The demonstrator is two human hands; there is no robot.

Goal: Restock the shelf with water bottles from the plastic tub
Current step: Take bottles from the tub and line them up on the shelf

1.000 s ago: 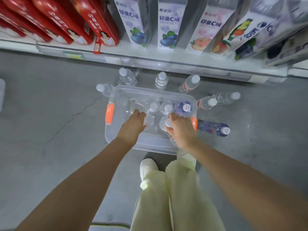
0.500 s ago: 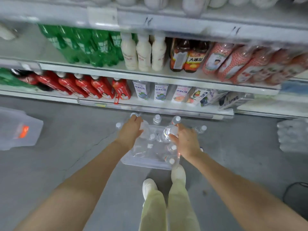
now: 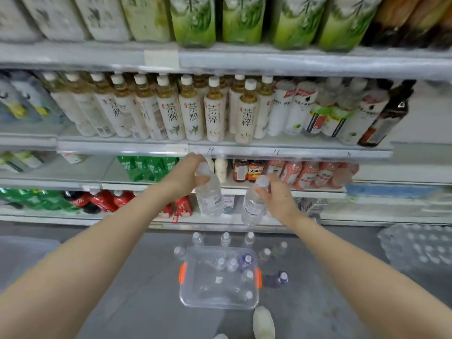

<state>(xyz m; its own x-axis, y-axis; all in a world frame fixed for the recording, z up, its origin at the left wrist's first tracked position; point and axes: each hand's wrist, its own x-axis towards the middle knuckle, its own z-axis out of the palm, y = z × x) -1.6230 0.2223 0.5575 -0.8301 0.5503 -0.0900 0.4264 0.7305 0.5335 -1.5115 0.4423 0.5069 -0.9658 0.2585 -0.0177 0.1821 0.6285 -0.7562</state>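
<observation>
**A:** What are you holding?

**B:** Two water bottles, one in each hand. My left hand has its fingers curled round the cap and neck of the left bottle, which hangs nearly upright in front of the lower shelves. My right hand also pinches the right bottle at the neck. That one tilts, its base leaning toward the other bottle.

**A:** Where's the rest?

**B:** In the plastic tub on the floor, below and between my arms. There are loose bottles standing round its far rim.

**A:** So what worries you?

**B:** Mostly the grip. I hold only the narrow tops, so the full weight hangs below my fingers. A smooth neck could slide out, and a dropped bottle would likely land in the tub or knock the standing ones over.

**A:** And up at the shelf?

**B:** My left knuckles are just under the shelf edge. If I lift carelessly, I think I clip it or knock a base into the tea bottles packed along the front. They stand tight, so one nudge might topple several. I can't tell which gap takes mine, because the view is blurred.
</observation>
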